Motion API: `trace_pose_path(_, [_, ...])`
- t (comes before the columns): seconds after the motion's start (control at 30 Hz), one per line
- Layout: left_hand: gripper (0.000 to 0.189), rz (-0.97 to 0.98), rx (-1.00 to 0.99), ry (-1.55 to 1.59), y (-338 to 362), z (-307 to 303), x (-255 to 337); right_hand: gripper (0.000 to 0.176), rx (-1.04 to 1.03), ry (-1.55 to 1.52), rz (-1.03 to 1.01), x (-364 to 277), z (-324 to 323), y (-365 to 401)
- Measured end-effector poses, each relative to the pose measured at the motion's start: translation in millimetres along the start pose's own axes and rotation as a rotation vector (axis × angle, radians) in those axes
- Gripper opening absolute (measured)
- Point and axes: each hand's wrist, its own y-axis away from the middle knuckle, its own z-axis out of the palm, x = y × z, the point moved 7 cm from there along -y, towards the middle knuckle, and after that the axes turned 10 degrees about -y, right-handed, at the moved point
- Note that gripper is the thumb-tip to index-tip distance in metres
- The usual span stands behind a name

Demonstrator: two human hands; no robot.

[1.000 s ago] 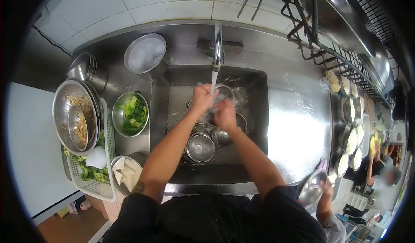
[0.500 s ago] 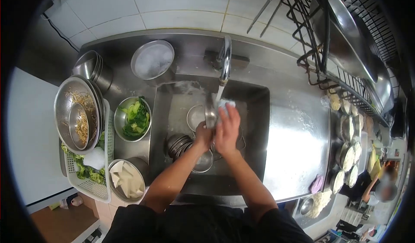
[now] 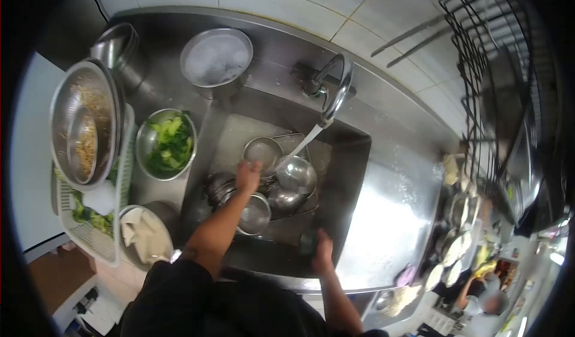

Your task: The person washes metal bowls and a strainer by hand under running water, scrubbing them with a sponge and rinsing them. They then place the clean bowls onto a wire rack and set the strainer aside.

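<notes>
My left hand (image 3: 248,174) is over the sink (image 3: 353,175), its fingertips at the rim of a small steel bowl (image 3: 262,151). Blur hides whether they grip it. Low at the sink's right front, my right hand (image 3: 324,252) is closed around a dark greenish pad (image 3: 308,243), seen only dimly. Water from the faucet (image 3: 341,91) runs into a steel bowl (image 3: 297,174) that rests among others. Another round steel bowl (image 3: 254,215) lies nearer me, beside a tilted stack of bowls (image 3: 220,188).
Left of the sink stand a bowl of greens (image 3: 169,145), a pot of white slabs (image 3: 144,235), a vegetable basket (image 3: 123,217) and stacked colanders (image 3: 60,127). A sudsy pot (image 3: 217,58) is behind. A wire rack (image 3: 479,79) overhangs the right; another person (image 3: 479,292) works beyond.
My hands have separated: the right dropped toward the sink's front, the left moved left to another bowl. The bowl held under the tap now sits in the sink. The camera view has tilted.
</notes>
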Motion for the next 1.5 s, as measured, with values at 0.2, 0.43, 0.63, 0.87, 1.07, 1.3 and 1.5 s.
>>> trace_pose_path(0.2, [0.033, -0.260, -0.253, -0.215, -78.1, 73.2, -47.0, 0.029, 0.010, 0.113, 0.100, -3.0, -50.0, 61.1])
trace_pose_path(0.43, [0.011, 0.696, 0.321, -0.124, -10.8, -69.6, 121.4, 0.031, -0.097, -0.222, 0.101, -34.9, 86.4, -28.2])
trace_pose_path(0.63, [0.014, 0.525, 0.088, 0.310, 12.7, -115.8, 179.6, 0.019, -0.750, 0.606, -0.399, -63.0, 262.6, -57.2])
trace_pose_path(0.87, [0.028, -0.020, -0.228, 0.975, 0.5, -152.1, 145.4, 0.019, -0.777, 0.734, -1.005, -141.4, 320.2, 14.6])
trace_pose_path(1.07, [0.022, -0.038, -0.227, 1.020, 11.7, -132.5, 145.3, 0.022, -0.526, 0.909, -1.095, -169.1, 307.0, 1.2])
trace_pose_path(1.3, [0.022, -0.248, -0.493, 1.320, 47.6, -107.0, 173.3, 0.019, -0.164, 0.953, -1.484, -211.5, 297.5, 33.2])
trace_pose_path(1.5, [0.008, -0.204, -0.438, 1.412, 19.0, -139.5, 147.8, 0.013, -0.477, 1.328, -1.498, -239.5, 269.9, 31.9])
